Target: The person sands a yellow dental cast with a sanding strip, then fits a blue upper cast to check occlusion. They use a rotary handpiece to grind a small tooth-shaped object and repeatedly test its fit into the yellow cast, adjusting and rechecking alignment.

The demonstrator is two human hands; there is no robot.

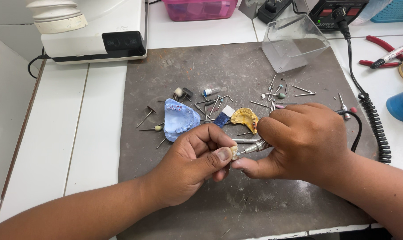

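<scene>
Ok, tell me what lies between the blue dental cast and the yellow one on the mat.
In the head view, a small blue and white block and a few thin burs lie between the blue dental cast and the yellow cast.

A blue dental cast (180, 119) and a yellow one (245, 117) lie on the grey mat (254, 209) among scattered burs (294, 92); a clear plastic box (294, 42) stands behind.
</scene>
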